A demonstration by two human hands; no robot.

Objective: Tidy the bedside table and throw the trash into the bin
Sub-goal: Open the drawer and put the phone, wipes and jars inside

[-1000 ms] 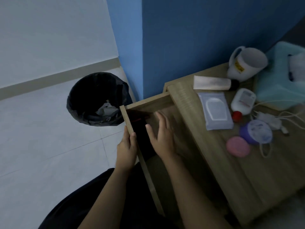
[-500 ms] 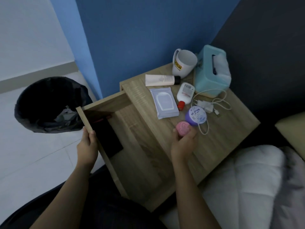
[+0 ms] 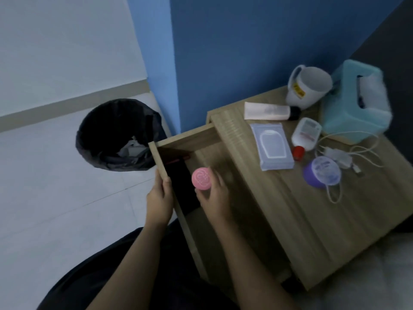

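Note:
The wooden bedside table has its drawer pulled out to the left. My left hand grips the drawer's front panel. My right hand holds a round pink jar over the open drawer. Inside the drawer lies a flat black object with a red edge. On the tabletop lie a wipes pack, a white tube, a small red-capped bottle, a purple jar, a charger with cable, a white mug and a teal tissue box.
A black-lined bin with some paper inside stands on the pale tiled floor left of the drawer. A blue wall rises behind the table. White bedding lies at the lower right, and my dark-clothed legs fill the bottom.
My right hand picked the pink jar off the tabletop and carried it left over the open drawer. My left hand stayed on the drawer front.

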